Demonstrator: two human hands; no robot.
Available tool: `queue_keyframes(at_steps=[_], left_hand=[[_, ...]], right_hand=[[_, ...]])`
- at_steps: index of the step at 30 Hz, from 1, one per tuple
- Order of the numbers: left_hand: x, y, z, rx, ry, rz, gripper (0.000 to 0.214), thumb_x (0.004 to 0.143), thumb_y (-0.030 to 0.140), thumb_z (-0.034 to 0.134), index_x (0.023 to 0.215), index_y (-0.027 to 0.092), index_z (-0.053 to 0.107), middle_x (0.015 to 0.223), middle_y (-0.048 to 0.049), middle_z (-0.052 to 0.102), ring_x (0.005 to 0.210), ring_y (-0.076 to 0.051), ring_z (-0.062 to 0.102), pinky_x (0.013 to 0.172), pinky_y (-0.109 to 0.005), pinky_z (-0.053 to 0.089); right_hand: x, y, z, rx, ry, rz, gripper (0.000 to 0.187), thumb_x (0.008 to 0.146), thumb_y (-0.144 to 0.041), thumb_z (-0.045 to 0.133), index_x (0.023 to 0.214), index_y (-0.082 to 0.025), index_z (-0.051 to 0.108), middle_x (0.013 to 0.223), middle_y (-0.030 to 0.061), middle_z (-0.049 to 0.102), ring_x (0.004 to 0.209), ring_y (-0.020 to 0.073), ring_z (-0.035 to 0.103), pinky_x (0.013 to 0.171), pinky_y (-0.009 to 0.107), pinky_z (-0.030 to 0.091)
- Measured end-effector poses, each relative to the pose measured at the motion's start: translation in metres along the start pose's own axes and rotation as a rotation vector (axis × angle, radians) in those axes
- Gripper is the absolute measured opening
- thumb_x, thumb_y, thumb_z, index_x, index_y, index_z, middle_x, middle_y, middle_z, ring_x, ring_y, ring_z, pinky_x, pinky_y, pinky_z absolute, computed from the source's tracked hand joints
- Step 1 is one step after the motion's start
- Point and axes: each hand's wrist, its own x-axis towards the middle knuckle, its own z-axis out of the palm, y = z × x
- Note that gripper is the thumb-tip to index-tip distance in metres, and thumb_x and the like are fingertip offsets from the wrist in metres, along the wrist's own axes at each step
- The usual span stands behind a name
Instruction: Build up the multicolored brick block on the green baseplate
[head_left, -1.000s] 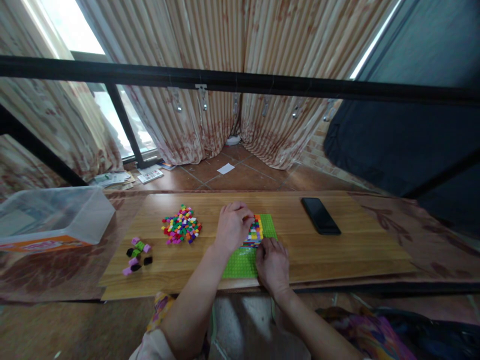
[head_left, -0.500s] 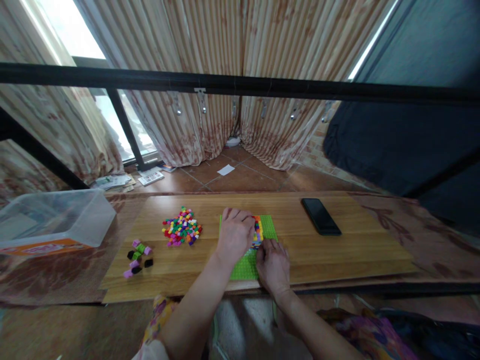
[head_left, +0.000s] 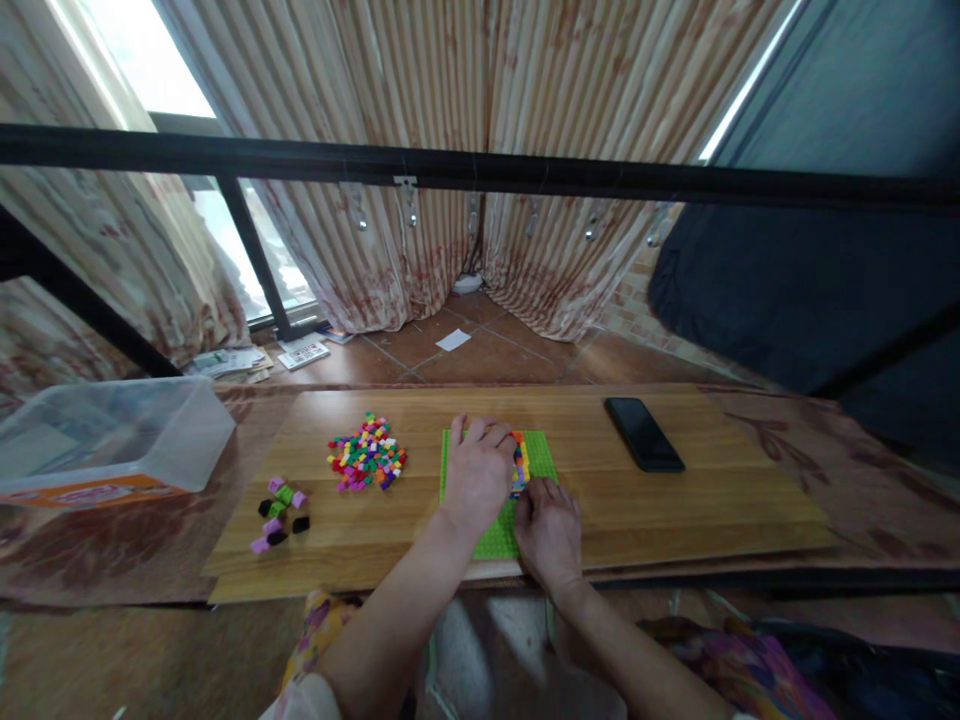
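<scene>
A green studded baseplate (head_left: 495, 543) lies on the wooden board, and on it stands a low build of multicoloured toy bricks (head_left: 520, 465). My left hand (head_left: 481, 468) arches over the left part of this build, fingers bent down behind it. Whatever those fingertips pinch is hidden beneath the hand. At the build's front right corner, my right hand (head_left: 549, 525) rests over the baseplate edge with curled fingers against the bricks. Left of both hands sits a pile of small coloured bricks (head_left: 367, 455). Nearer the board's left end are several larger pink, green and black bricks (head_left: 277, 510).
A black phone (head_left: 643, 434) lies on the right of the wooden board (head_left: 705, 510). Beyond the board's left end stands a clear plastic bin (head_left: 120, 430). A black metal bar (head_left: 480, 170) crosses above the far side, before striped curtains (head_left: 420, 90).
My left hand has shifted slightly, with its fingers a little more spread over the build. My right hand stays at the same corner. The whole view has moved by a few pixels.
</scene>
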Motion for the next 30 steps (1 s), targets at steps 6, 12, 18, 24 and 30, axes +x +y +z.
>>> queue_keyframes(at_steps=[6,12,18,24,30], left_hand=[[-0.003,0.0,0.006,-0.076,0.006,-0.061,0.017,0.092,0.021,0.052,0.096,0.021,0.069,0.107,-0.0037,0.073,0.107,-0.024,0.056,0.102,-0.049,0.033],[-0.005,-0.004,0.009,-0.25,0.056,-0.179,0.02,0.091,0.019,0.053,0.098,0.022,0.072,0.112,-0.0027,0.073,0.103,-0.021,0.058,0.095,-0.042,0.041],[-0.001,-0.01,0.007,-0.42,0.105,-0.326,0.025,0.088,0.012,0.054,0.104,0.02,0.071,0.109,-0.0042,0.073,0.101,-0.019,0.063,0.095,-0.037,0.046],[0.009,-0.013,0.01,-0.59,0.05,-0.518,0.025,0.086,0.013,0.056,0.105,0.018,0.071,0.109,-0.0065,0.074,0.104,-0.018,0.066,0.097,-0.032,0.048],[0.017,-0.018,0.016,-0.777,-0.089,-0.565,0.023,0.087,0.019,0.056,0.098,0.016,0.075,0.098,-0.0056,0.077,0.091,-0.017,0.07,0.085,-0.027,0.053]], right_hand=[[-0.001,0.002,0.001,-0.023,0.005,-0.022,0.015,0.088,-0.014,0.047,0.083,-0.02,0.06,0.084,0.0051,0.065,0.083,0.0216,0.055,0.075,0.031,0.033],[-0.001,0.004,0.004,-0.035,0.026,-0.036,0.015,0.09,-0.016,0.046,0.085,-0.02,0.059,0.083,0.0048,0.064,0.084,0.0214,0.056,0.075,0.031,0.033],[-0.001,0.006,0.005,-0.05,0.023,-0.039,0.016,0.091,-0.017,0.045,0.083,-0.02,0.058,0.084,0.0052,0.064,0.084,0.0216,0.056,0.075,0.031,0.033],[-0.001,0.004,0.003,-0.044,0.013,-0.029,0.016,0.091,-0.017,0.045,0.085,-0.02,0.06,0.085,0.0053,0.065,0.084,0.0214,0.056,0.074,0.031,0.032],[-0.001,0.003,0.001,-0.036,0.004,-0.029,0.017,0.091,-0.017,0.045,0.086,-0.019,0.061,0.086,0.0065,0.065,0.085,0.0218,0.056,0.075,0.031,0.033]])
